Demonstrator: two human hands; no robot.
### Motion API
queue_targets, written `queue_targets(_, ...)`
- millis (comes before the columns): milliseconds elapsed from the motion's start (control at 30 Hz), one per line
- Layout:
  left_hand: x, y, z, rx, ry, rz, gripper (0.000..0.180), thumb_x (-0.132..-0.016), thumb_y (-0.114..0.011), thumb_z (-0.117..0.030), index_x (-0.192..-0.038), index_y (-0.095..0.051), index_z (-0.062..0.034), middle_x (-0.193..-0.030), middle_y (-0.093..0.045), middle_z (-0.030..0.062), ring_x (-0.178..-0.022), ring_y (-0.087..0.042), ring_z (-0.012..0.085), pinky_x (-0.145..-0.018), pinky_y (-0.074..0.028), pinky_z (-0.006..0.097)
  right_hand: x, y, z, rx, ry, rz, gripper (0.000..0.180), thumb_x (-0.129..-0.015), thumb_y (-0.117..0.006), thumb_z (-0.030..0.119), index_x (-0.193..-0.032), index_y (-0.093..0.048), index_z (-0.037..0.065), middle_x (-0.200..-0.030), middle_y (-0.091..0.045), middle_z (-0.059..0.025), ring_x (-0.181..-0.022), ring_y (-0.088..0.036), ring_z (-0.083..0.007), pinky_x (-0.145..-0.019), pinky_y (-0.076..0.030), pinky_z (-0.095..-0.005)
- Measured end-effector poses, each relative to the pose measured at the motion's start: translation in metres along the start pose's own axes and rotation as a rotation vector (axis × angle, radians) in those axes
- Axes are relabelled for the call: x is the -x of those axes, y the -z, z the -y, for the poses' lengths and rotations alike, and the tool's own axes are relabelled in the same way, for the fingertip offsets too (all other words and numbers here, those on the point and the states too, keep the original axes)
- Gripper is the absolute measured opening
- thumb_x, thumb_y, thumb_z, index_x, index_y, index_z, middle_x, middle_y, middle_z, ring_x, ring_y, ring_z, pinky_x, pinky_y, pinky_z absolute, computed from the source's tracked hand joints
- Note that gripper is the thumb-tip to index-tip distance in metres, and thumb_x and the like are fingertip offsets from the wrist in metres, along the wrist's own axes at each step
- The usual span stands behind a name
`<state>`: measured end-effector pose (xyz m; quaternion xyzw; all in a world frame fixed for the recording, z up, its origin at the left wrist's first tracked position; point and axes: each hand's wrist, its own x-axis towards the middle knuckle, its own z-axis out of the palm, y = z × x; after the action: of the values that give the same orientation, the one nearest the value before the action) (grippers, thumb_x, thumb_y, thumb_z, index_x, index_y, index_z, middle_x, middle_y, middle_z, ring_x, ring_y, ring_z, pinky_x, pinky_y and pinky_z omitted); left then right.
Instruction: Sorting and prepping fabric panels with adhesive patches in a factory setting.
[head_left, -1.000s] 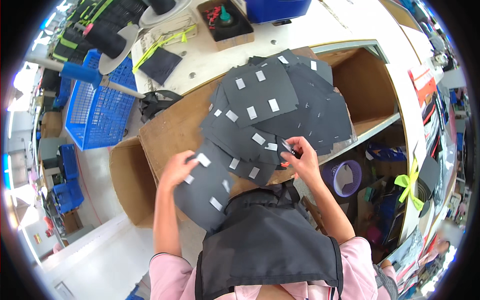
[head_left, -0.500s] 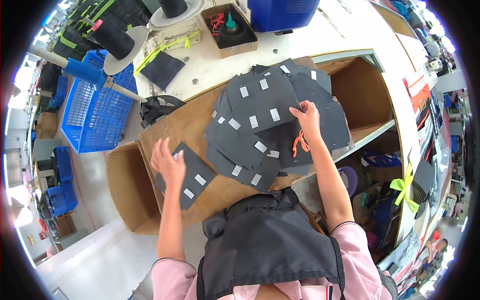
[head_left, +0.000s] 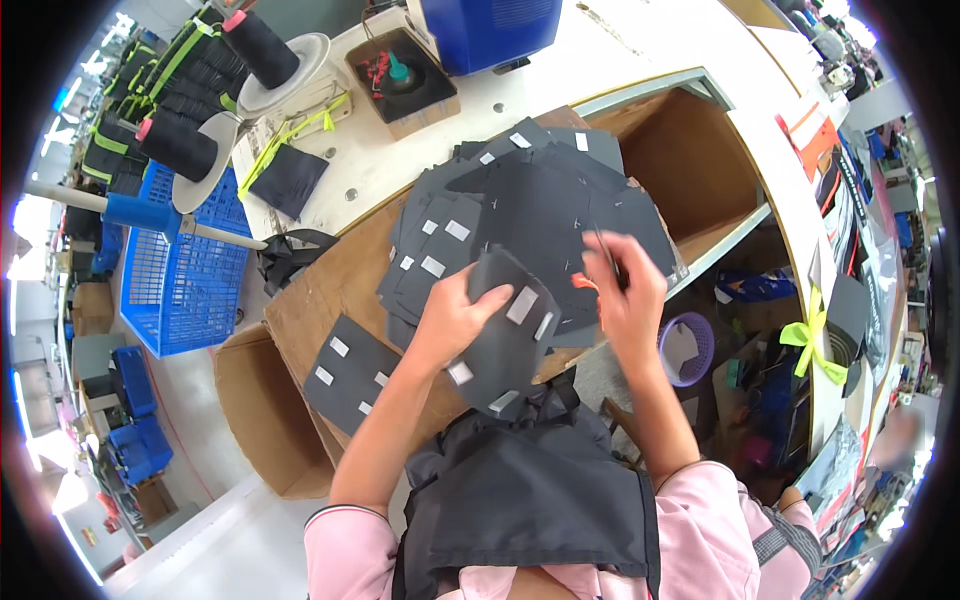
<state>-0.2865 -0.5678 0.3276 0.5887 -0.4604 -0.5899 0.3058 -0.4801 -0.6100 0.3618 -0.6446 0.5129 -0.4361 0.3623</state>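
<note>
One apron [head_left: 530,510]: black, nearest, worn over a pink shirt [head_left: 700,535].
Left hand [head_left: 455,320]: mostly closed, clamped on the held panel [head_left: 490,345]; thumb flat on the upper face, fingers underneath.
Right hand [head_left: 628,295]: well apart from the left, just right of the held panel; fingers curled round a thin dark tool [head_left: 602,248], too blurred to make out fully.
Orange cord [head_left: 584,283]: showing at the right fingers.
Held panel: black, four white patches visible, slightly bent and tilted, raised between apron and pile [head_left: 540,215].
Loose panel [head_left: 350,370]: lying left of the left forearm, on the cardboard [head_left: 355,270]; four white patches showing.
Pile: black panels overlapping at odd angles, spread over the cardboard beyond both hands, some with white patches.
Purple basket [head_left: 708,345]: low, right of the right hand.
Table [head_left: 640,45]: white, beyond the pile; bearing an open box [head_left: 430,118] with a green-tipped bottle [head_left: 402,82] inside.
Blue crate [head_left: 180,300]: far left, below the black spools [head_left: 180,147].
</note>
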Motion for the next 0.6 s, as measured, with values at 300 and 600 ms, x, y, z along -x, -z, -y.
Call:
queue_targets(300,0.04,-0.023,-0.003,0.74,0.046,-0.294,0.028,-0.086,-0.064,-0.012,-0.11,-0.054,0.0002,-0.101,-0.061,0.0068,-0.091,-0.058,0.0144,-0.081,-0.048,0.03,0.067,-0.008,-0.005,0.186,0.112,0.172,0.034,-0.071,-0.07,0.005,-0.103,-0.059,0.007,-0.089,-0.055,-0.0098,-0.065,-0.059,-0.0224,-0.054,-0.046,-0.0305)
queue_targets(600,0.049,-0.027,-0.012,0.751,0.076,-0.348,0.029,-0.085,-0.063,-0.007,-0.112,-0.054,-0.0009,-0.102,-0.061,0.0055,-0.092,-0.058,0.0135,-0.082,-0.047,0.029,0.067,-0.017,-0.013,0.219,0.207,0.087,0.031,-0.069,-0.071,0.002,-0.098,-0.062,0.007,-0.084,-0.056,-0.0083,-0.058,-0.057,-0.0213,-0.052,-0.046,-0.0307)
